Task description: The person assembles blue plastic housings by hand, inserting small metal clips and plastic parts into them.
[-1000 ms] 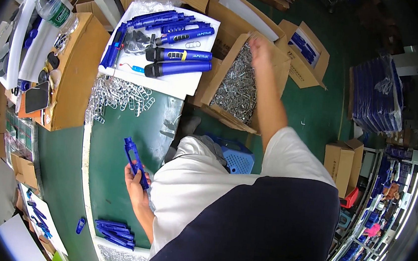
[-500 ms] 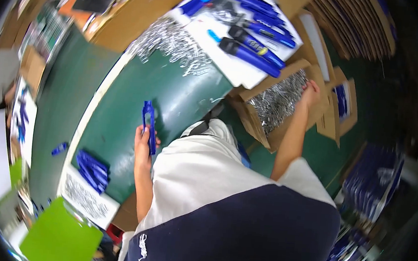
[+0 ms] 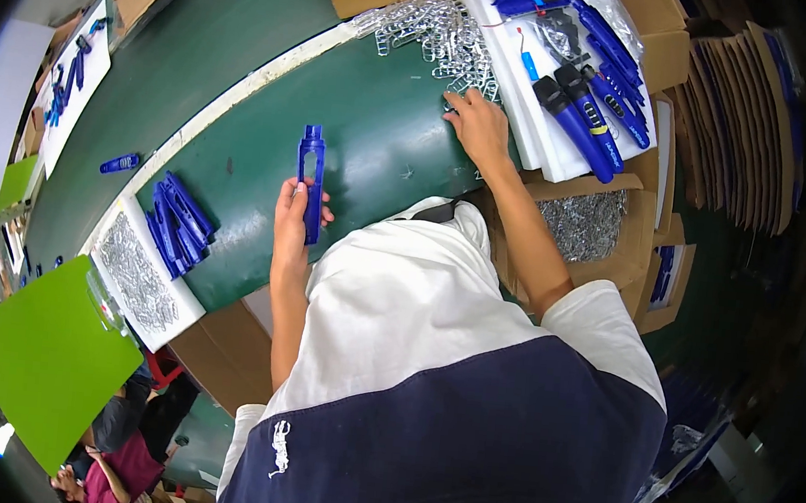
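My left hand [image 3: 293, 218] is closed round a blue plastic handle shell [image 3: 314, 213], held upright over the green table with its slotted opening facing up. My right hand [image 3: 481, 136] reaches over the table by the near edge of a pile of bent metal clips [image 3: 445, 40]. Its thumb and forefinger are bent toward each other; whatever is between them is too small to make out. To the left lie several stacked blue shells [image 3: 175, 227], beside a white tray [image 3: 188, 314] of small metal pieces.
Dark-headed blue devices [image 3: 587, 119] lie on a white foam board [image 3: 547, 159] at the far right. Below it, an open carton [image 3: 610, 185] holds many small metal parts. A green panel [image 3: 54, 350] stands at lower left, near another person [image 3: 125, 472]. Flattened cardboard [image 3: 735, 127] is stacked far right.
My right hand has left the carton of metal parts and moved left to the table beside the clip pile. The left hand still holds the blue shell. The whole view has shifted.
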The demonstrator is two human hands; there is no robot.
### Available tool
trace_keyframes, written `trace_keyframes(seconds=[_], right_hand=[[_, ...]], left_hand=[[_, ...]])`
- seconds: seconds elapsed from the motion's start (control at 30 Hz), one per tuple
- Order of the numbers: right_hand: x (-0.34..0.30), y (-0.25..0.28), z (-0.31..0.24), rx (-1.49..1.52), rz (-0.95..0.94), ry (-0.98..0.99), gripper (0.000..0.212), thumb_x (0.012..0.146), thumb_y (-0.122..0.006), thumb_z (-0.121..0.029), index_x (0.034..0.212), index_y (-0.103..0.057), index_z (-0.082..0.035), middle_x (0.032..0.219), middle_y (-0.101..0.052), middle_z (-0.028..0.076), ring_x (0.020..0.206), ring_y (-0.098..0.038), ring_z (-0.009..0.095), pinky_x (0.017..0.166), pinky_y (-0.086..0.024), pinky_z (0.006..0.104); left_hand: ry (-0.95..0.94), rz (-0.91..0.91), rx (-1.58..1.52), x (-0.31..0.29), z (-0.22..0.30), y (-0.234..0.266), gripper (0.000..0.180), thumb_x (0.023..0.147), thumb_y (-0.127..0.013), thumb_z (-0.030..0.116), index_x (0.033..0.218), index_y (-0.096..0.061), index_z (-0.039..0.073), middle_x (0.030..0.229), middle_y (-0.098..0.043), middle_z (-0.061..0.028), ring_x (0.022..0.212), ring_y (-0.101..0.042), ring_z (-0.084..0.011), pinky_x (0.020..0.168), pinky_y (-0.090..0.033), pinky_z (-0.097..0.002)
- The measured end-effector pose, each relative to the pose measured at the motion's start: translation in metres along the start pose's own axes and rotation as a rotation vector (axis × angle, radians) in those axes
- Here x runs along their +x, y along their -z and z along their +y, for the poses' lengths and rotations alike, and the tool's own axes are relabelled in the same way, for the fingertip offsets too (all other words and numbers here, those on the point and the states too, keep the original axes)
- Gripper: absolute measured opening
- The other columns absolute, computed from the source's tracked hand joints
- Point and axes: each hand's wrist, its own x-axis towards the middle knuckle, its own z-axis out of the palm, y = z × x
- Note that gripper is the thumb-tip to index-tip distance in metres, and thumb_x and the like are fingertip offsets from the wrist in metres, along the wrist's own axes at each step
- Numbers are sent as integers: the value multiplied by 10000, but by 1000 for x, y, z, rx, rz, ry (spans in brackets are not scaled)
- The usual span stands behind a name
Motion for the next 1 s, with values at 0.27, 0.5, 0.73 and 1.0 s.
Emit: trace_keyframes(seconds=[0.27, 0.5, 0.73, 1.0], right_hand=[[25, 31, -34, 316, 203, 116, 87, 920, -728, -109, 991, -727, -58, 876, -654, 65, 729, -676, 206, 656, -548, 328], [10, 127, -170, 1413, -40, -253, 71, 965, -685, -34, 1015, -724, 0, 947, -724, 55, 702, -655, 90, 590, -534, 236], [5, 145, -191, 926, 7, -53, 126, 878, -773, -12, 1001, -750, -8, 870, -739, 42, 643, -621, 69, 544, -457, 212], [10, 153, -167, 883, 82, 153, 119, 965, -650, -13, 1036, -744, -1, 939, -643, 26, 698, -604, 80, 612, -460, 201]], left_hand=[[-64, -77, -36, -19, 49, -20, 206, 1104, -440, 250, 1175, -529, 78, 909, -655, -80, 646, -616, -132, 597, -471, -256], [-58, -330, 47, -54, 95, -50, 295, 1028, -497, 32, 1322, -503, 52, 923, -618, -67, 607, -509, -91, 565, -411, -238], [-96, -375, 176, -71, 110, -64, 288, 1044, -489, 39, 1332, -498, 44, 918, -632, -57, 596, -509, -75, 543, -404, -224], [-71, -374, 241, -73, 106, -75, 260, 1054, -485, 50, 1313, -511, 57, 912, -630, -50, 605, -504, -67, 547, -405, -219]])
